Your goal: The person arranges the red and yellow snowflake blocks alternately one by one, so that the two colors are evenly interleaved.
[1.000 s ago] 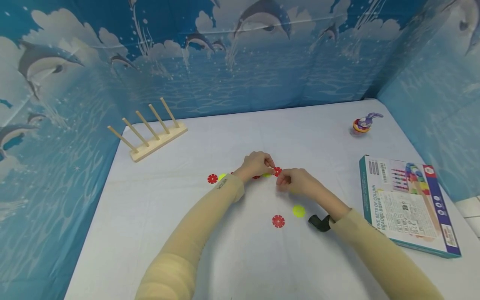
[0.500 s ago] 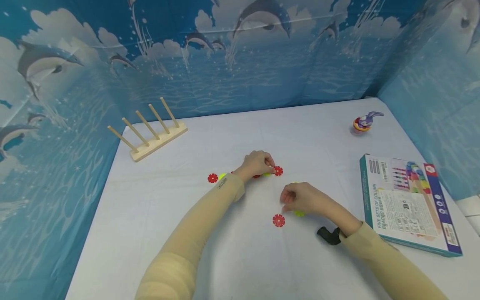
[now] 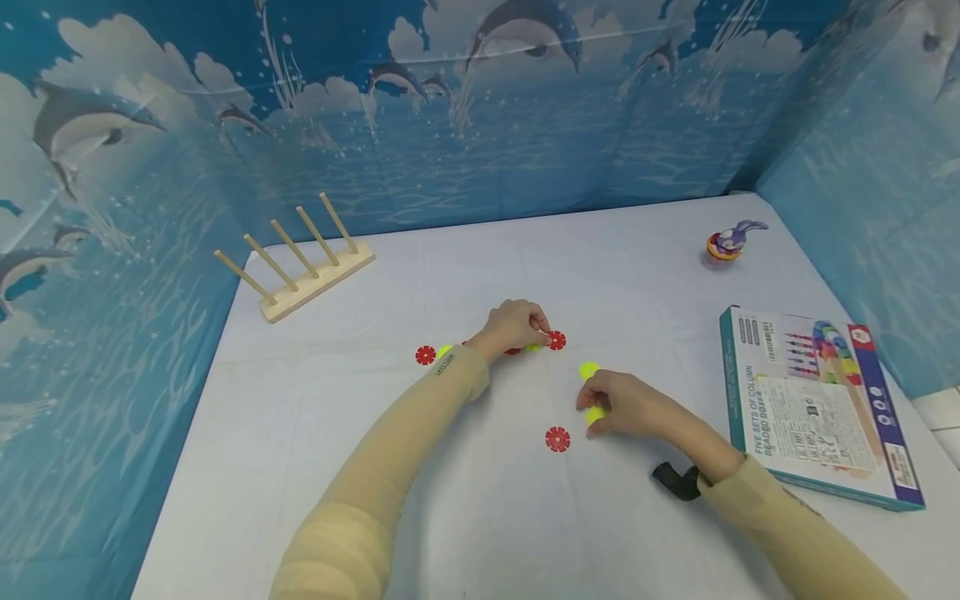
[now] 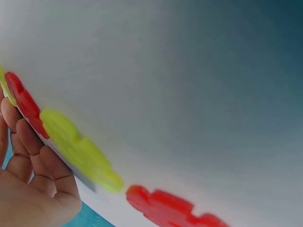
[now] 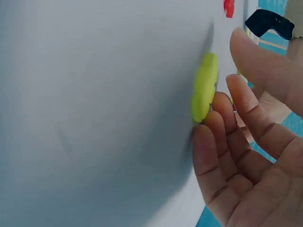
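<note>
My left hand [image 3: 513,323] reaches over a row of flower-edged plastic discs, its loosely bent fingertips beside a red disc [image 3: 557,340]. A yellow disc [image 4: 80,149] and a red disc [image 4: 26,104] lie by its fingers in the left wrist view. My right hand [image 3: 626,404] is over a yellow disc [image 3: 595,415], thumb and fingers spread either side of it. In the right wrist view, fingertips come close to that disc's edge [image 5: 205,87]; the thumb stands apart from it. Another yellow disc [image 3: 589,370] lies just above, and a separate red disc [image 3: 557,439] lower left.
At the back left of the white table stands a wooden rack [image 3: 318,282] with several upright pegs. A boxed toy set [image 3: 821,408] lies at the right, with a small purple rabbit figure [image 3: 726,242] behind it. A dolphin-print curtain [image 3: 480,150] surrounds the table.
My right hand has drawn back from beside the left hand, down and right, to the yellow disc, uncovering the upper yellow one. The left hand has stayed in place.
</note>
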